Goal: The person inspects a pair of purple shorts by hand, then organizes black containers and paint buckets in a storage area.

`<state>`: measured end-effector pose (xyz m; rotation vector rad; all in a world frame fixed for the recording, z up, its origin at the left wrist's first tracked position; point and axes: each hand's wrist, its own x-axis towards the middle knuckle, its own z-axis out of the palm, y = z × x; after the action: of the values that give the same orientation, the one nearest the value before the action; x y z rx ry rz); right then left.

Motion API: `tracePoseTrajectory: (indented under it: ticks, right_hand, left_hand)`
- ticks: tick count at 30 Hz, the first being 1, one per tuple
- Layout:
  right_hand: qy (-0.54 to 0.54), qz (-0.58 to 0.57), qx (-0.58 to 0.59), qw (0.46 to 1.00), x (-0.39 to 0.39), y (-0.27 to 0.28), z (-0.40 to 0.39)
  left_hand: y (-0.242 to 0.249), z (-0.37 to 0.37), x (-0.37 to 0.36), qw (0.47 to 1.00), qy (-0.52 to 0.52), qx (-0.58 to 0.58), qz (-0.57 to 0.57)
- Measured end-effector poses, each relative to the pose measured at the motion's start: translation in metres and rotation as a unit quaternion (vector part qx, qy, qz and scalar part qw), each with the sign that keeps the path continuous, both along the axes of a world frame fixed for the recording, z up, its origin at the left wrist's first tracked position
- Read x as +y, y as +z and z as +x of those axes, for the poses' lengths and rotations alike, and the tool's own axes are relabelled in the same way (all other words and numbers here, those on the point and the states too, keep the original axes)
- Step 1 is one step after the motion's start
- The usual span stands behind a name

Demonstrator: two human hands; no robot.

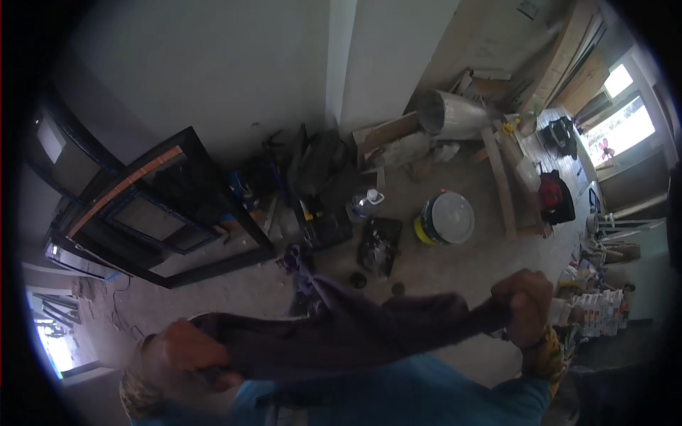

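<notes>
A dark purple-grey cloth (pixel 348 326), perhaps a garment, is stretched sideways in front of my blue-clothed body. My left hand (pixel 186 355) is closed around one end, slightly blurred. At the other end, my right hand (pixel 524 305) makes a fist on the bunched fabric, a little higher than the left. A narrower, twisted part of the cloth hangs from the middle toward the floor. Patterned cuffs show at both wrists. What kind of garment or rag it is, I cannot make out.
A bucket with a grey lid (pixel 452 218) stands on the floor ahead, near a clear jug (pixel 367 204) and a stained black tray (pixel 380 246). Dark frames (pixel 163 213) lean at the left. Wooden boards (pixel 503 181) and a red-and-black bag (pixel 555 197) are at the right.
</notes>
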<state>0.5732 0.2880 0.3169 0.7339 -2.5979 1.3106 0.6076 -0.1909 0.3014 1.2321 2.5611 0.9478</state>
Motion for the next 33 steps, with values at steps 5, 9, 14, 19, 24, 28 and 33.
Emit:
tracePoseTrajectory:
  ticks: [5,9,14,19,24,28,33]
  right_hand:
    - [-0.050,0.025,0.081,0.995,-0.011,-0.029,-0.046]
    - [-0.281,-0.003,0.135,0.950,0.085,-0.065,-0.087]
    - [-0.395,0.157,0.226,0.876,0.201,-0.096,-0.110]
    - [-0.719,0.344,0.077,0.599,0.424,-0.087,-0.047]
    - [-0.764,0.380,-0.044,0.520,0.518,-0.053,0.033]
    - [-0.690,0.416,0.100,0.584,0.526,-0.009,-0.039]
    - [-0.676,0.439,0.173,0.566,0.394,0.147,-0.071]
  left_hand:
    - [0.005,-0.048,0.025,0.989,0.113,0.091,0.024]
    - [-0.021,-0.054,-0.048,0.906,0.350,0.237,-0.026]
    - [-0.051,-0.072,-0.157,0.875,0.383,0.279,-0.098]
    - [-0.068,-0.012,-0.487,0.689,0.517,0.303,-0.409]
    - [0.023,0.004,-0.358,0.452,0.600,0.025,-0.660]
    - [0.024,-0.080,-0.274,0.515,0.609,0.122,-0.591]
    - [-0.017,-0.154,-0.432,0.618,0.592,0.288,-0.430]
